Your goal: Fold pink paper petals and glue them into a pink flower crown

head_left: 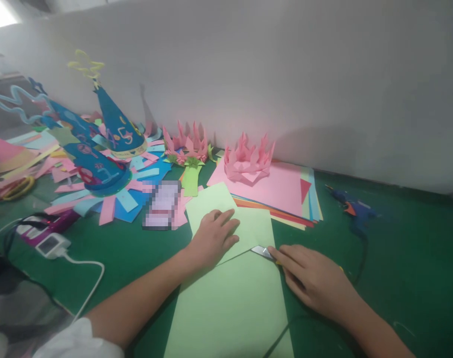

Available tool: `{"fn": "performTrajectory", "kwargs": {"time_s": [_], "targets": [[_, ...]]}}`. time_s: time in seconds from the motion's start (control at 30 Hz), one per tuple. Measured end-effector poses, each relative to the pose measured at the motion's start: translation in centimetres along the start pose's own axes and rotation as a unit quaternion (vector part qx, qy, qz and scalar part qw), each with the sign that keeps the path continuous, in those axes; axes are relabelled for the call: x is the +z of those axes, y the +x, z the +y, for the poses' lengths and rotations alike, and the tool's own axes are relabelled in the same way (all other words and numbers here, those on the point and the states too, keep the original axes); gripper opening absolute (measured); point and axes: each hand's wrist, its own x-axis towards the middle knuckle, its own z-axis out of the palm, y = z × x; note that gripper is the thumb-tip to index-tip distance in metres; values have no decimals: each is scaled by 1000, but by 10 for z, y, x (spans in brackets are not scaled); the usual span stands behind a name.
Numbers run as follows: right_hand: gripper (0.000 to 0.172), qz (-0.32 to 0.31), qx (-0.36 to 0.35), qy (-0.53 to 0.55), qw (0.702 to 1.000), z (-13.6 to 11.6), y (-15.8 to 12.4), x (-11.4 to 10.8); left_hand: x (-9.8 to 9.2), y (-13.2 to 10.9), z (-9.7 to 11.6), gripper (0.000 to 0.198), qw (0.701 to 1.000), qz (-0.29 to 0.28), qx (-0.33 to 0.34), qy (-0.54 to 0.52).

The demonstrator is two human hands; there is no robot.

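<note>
A long light green sheet of paper (231,308) lies on the green table, running from the near edge toward the middle. Its far part looks cut apart or folded along a slanting line, with a tilted light green piece (211,199) on top. My left hand (213,236) rests on that far part, palm down with the fingers spread. In my right hand (312,271) is a utility knife (262,251), its metal blade touching the paper at the right end of the slanting line. Most of the knife's handle is hidden under my fingers.
Behind the paper stand pink paper crowns (248,161) on a stack of coloured sheets (286,191). Blue cone hats (116,124) are at left, near a blurred phone (162,205) and a power strip with a white charger (52,245). A blue glue gun (356,209) lies right.
</note>
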Motion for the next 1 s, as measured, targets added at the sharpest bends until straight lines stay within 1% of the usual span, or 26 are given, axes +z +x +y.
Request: {"fn": "performTrajectory", "kwargs": {"time_s": [0.1,0.2,0.3,0.47,0.67,0.83,1.0], "targets": [[37,-9,24,8,1000,-4,4,5,-2,2,3,32,1000,0,-9,12],[36,-19,40,17,999,-8,7,8,0,4,3,38,1000,11,5,13],[33,-6,51,12,999,-11,8,6,5,7,1,42,999,28,16,-1],[31,10,57,-8,998,-14,6,3,11,10,-1,45,999,35,-2,-27],[30,-10,81,16,997,-16,5,3,14,9,1,48,1000,9,-7,-1],[29,-24,101,30,994,-11,1,2,15,8,1,50,1000,-6,-10,7],[30,-42,100,27,994,-6,-3,3,14,8,0,52,1000,-10,-12,9]]}}
